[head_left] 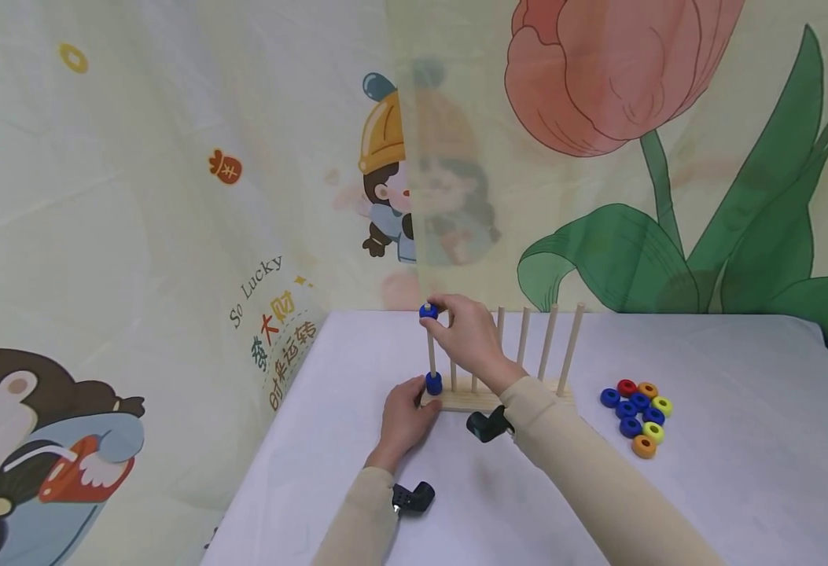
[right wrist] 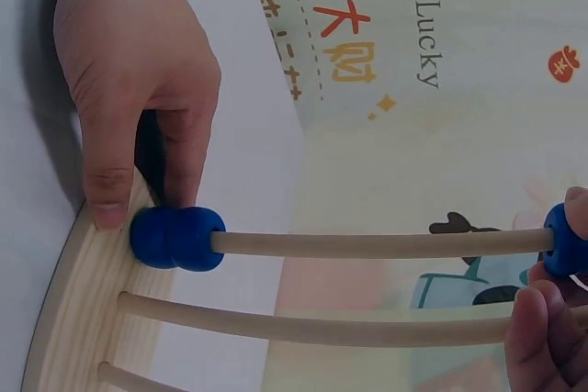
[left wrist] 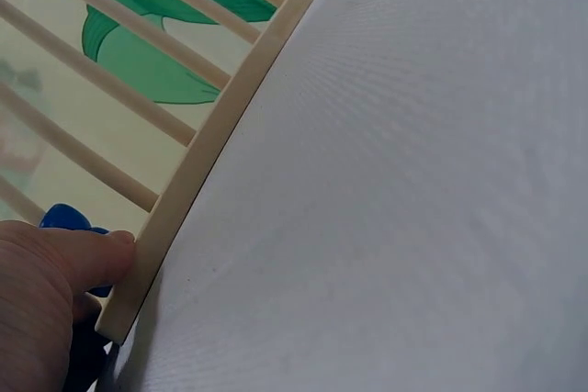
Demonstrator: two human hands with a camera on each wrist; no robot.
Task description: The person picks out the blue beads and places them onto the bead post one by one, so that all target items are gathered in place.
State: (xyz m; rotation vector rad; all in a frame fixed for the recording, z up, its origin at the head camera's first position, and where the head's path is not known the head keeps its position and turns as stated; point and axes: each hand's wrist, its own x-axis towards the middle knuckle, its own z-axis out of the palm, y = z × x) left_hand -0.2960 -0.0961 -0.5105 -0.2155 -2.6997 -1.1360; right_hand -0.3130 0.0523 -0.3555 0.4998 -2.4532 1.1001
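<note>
The right hand (head_left: 465,336) pinched a blue ring (head_left: 428,311) at the tip of the leftmost peg (head_left: 431,354), just started on it. The left hand (head_left: 405,417) pressed thumb and fingers on the near left end of the wooden rack (head_left: 456,403), beside two blue rings (right wrist: 176,238) already seated. If the ring went on tilted, it could have jammed or bent the peg; a slack left hand might have let the rack tip.
</note>
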